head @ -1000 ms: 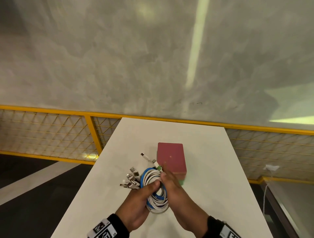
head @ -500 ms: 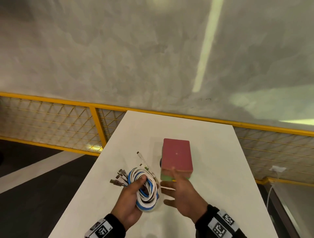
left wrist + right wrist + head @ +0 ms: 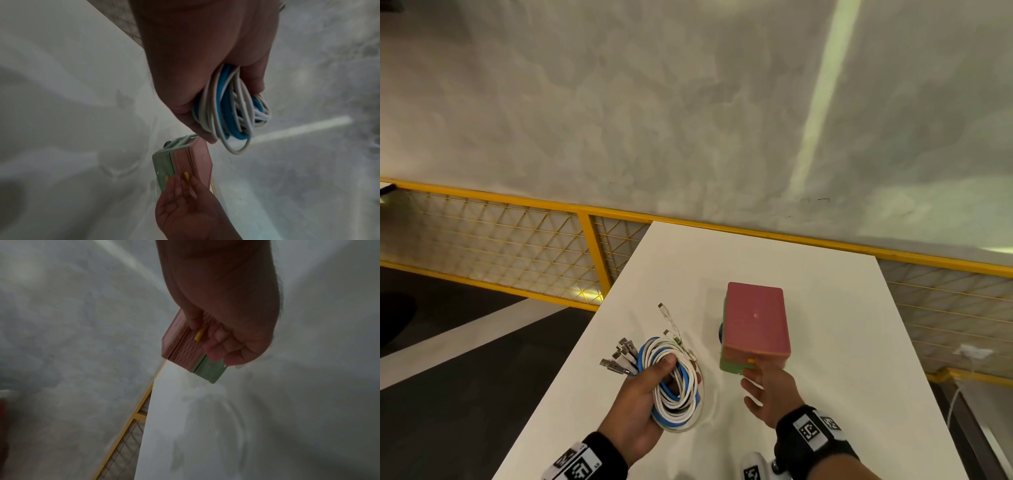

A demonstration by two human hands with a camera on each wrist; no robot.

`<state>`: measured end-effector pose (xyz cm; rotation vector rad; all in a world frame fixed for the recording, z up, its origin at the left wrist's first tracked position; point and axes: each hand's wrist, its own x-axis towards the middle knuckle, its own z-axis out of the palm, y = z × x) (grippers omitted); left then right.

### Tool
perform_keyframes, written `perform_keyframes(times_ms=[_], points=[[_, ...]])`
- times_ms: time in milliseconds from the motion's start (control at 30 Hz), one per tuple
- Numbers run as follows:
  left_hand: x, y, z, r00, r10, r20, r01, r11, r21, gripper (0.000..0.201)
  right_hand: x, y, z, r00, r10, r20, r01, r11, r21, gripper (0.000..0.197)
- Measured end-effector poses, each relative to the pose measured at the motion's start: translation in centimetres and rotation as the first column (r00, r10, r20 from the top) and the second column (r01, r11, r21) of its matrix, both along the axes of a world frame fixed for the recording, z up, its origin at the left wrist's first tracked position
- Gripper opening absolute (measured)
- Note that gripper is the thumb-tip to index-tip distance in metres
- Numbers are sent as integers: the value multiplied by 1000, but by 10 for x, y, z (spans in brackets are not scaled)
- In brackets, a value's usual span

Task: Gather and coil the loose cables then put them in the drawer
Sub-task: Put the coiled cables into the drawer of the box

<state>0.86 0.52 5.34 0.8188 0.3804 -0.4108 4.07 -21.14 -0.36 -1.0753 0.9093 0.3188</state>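
While a grey, mottled plaster wall [image 3: 654,102] fills the far half of the room, a yellow mesh railing [image 3: 517,240] runs along its foot from the left edge to the right, and dark floor with a pale stripe lies at the near left. From the railing a white bench [image 3: 842,342] stretches toward the near side. At its left, the left hand [image 3: 640,407] curls its fingers through a coiled bundle of white and blue cables [image 3: 678,387], gripping it just above the surface, with the metal plugs [image 3: 619,358] fanning out to the far left and two loose ends trailing toward the far side. Right of the coil stands a small drawer box [image 3: 755,322], pink above and green at the bottom, each drawer with a yellow handle [image 3: 750,360]; the drawers appear closed. The right hand [image 3: 770,390] touches the box's near face, thumb and fingertips pinching at the pink drawer's handle. Both wrists wear black bands carrying square black-and-white coded markers [image 3: 808,430]; no readable writing shows anywhere.
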Motion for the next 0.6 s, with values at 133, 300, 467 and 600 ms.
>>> perform_keyframes(times_ms=[133, 300, 467, 600], points=[[1, -1, 1, 1000, -4, 6, 4, 1000, -1, 25, 0, -1, -1, 1000, 8, -10, -8, 1000, -20, 16], [1, -8, -1, 999, -39, 37, 38, 999, 34, 30, -34, -2, -8, 996, 40, -77, -40, 999, 0, 10], [-2, -22, -10, 998, -59, 3, 58, 996, 63, 49, -70, -3, -18, 989, 107, -106, -103, 994, 47, 14], [-6, -31, -13, 996, -92, 7, 91, 991, 98, 48, -82, -2, -18, 981, 159, -114, -156, 987, 37, 18]])
